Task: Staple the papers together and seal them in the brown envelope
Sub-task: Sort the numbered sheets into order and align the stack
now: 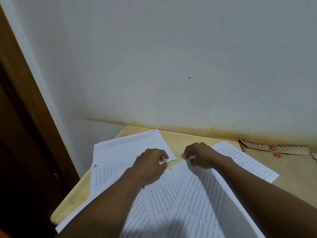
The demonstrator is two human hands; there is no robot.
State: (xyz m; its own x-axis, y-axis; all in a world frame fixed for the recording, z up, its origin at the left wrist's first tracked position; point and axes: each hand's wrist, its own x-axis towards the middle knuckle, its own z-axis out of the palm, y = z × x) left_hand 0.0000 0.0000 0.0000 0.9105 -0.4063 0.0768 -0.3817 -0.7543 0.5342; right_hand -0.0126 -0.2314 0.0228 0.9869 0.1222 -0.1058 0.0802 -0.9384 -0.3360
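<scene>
- A person's left hand (151,163) and right hand (200,157) meet close together, each with fingers curled and appearing to pinch a white corner of the printed pages (202,194). Which sheet the left hand holds cannot be told.
- The pages lie fanned and unstapled beneath both forearms and out past each hand. The page marked 6 (130,145) sits just beyond the left hand, and the page marked 2 (106,176) lies to its left.
- Thin, limp and light, the sheets would likely slide over one another and droop if lifted by one corner. Squaring them by the edges with both hands, then gripping near a top corner, looks the safer hold.
- The brown envelope (274,156), stiffer and fitted with a red string-and-button closure, lies flat well to the right of the right hand on the pale wooden table (180,140).
- No stapler is in view.
</scene>
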